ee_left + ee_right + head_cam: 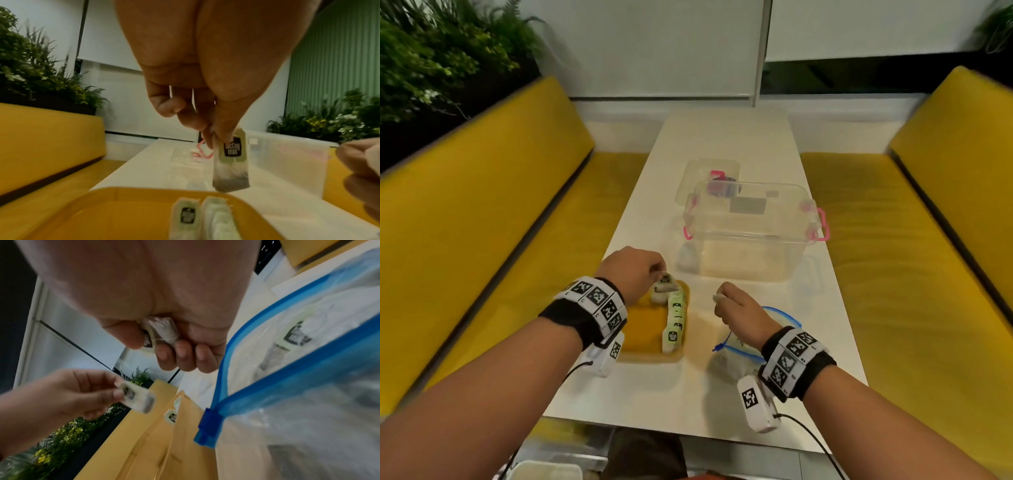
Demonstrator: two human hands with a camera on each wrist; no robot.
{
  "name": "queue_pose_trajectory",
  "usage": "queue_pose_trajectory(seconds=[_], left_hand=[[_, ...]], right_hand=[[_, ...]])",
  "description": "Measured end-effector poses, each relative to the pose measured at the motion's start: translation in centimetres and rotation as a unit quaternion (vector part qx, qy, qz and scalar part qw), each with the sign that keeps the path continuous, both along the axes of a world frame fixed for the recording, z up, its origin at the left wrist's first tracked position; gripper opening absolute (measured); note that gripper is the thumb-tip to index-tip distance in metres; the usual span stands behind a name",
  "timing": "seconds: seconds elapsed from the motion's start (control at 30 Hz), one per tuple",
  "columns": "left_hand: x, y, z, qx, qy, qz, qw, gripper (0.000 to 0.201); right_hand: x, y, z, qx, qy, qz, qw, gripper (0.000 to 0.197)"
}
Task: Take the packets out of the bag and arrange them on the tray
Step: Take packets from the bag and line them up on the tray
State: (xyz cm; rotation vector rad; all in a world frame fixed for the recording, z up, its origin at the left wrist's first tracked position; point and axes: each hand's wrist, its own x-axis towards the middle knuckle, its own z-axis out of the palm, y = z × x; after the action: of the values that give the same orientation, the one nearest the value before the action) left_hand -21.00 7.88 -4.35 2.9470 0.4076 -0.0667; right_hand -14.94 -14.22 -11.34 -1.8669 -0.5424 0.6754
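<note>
My left hand (650,270) pinches a tea packet (231,164) by its green-labelled top, dangling it over the far end of the yellow tray (640,329). Several packets (674,320) stand in a row along the tray's right side. My right hand (726,301) hovers above the clear zip bag (736,353) with the blue seal and grips bunched packets (162,332) in its curled fingers. More packets (292,337) lie inside the open bag. The tray's row of packets (197,216) lies just below the dangling one.
A clear plastic box (753,229) with pink latches stands behind the tray, its lid (705,178) further back. The white table (722,137) runs between two yellow benches (482,219). Plants (431,54) stand at the far left.
</note>
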Motion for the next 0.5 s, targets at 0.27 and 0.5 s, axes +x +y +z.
queue_pose_trajectory(seconds=[0.27,0.5], left_hand=[[0.9,2.2,-3.0,0.033,0.176,0.026,0.984,0.014],[3.0,2.2,-4.6,0.040,0.186,0.025,0.981,0.017]], right_hand=[[1.0,2.6,0.3,-0.016,0.000,0.039,0.999,0.012],[1.5,3.7,-0.2,0.005,-0.009,0.045,0.999,0.014]])
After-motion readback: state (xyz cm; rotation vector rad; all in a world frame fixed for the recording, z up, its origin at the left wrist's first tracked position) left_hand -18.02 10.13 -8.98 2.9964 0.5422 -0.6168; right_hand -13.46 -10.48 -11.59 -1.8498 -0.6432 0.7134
